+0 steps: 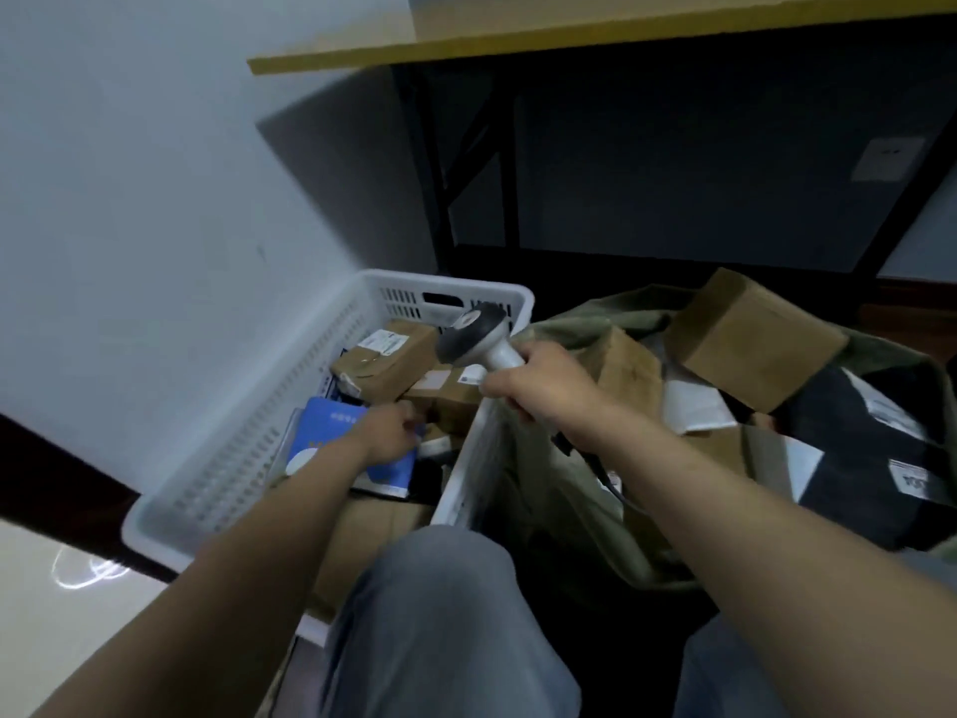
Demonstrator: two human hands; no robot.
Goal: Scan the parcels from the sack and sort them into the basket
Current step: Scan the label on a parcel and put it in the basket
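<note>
A white slotted basket (243, 448) stands at the left against the wall and holds several brown cardboard parcels (386, 362) and a blue packet (323, 422). My left hand (391, 430) reaches down into the basket, fingers curled on a small parcel beside the blue packet; what exactly it grips is partly hidden. My right hand (538, 383) is closed around the handle of a grey barcode scanner (474, 336), whose head points over the basket. To the right an olive green sack (564, 479) lies open with brown boxes (753, 339) and black bagged parcels (859, 437) inside.
A yellow-edged tabletop (518, 38) on a black metal frame (430, 199) stands behind the basket and sack. A pale wall (145, 199) runs along the left. My knees in grey trousers (445, 624) are at the bottom, close to the basket's near corner.
</note>
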